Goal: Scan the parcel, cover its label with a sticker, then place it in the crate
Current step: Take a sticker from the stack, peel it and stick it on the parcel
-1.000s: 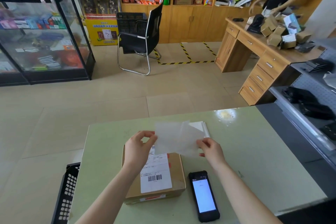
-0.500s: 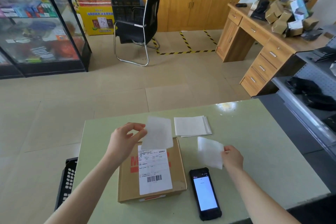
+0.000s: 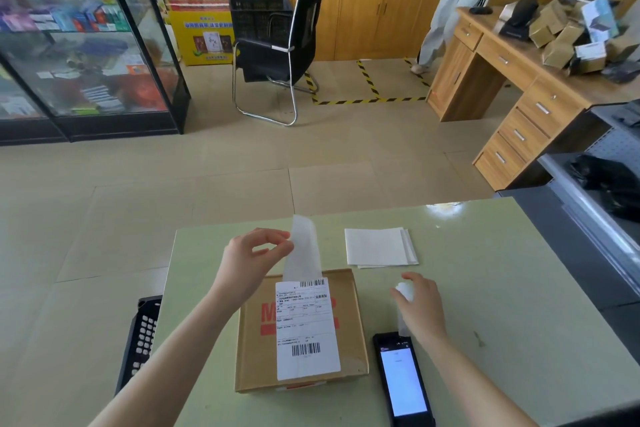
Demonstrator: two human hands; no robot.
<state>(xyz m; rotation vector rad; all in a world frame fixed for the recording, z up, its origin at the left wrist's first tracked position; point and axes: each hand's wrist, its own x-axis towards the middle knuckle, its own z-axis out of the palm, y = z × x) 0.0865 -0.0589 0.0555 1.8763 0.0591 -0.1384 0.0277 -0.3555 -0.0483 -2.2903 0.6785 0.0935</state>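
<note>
We see the parcel [image 3: 301,331] lying flat near the tabletop's [image 3: 502,288] near edge, label [image 3: 306,328] up and uncovered. The left hand [image 3: 254,260] pinches the sticker [image 3: 303,248] between thumb and fingers; half a second ago the sheet faced us, now it hangs edge-turned with its lower end at the parcel's far edge. The right hand [image 3: 420,305], which held the backing sheet flat, now has its fingers closed around crumpled paper [image 3: 403,289], above the scanner [image 3: 403,380].
</note>
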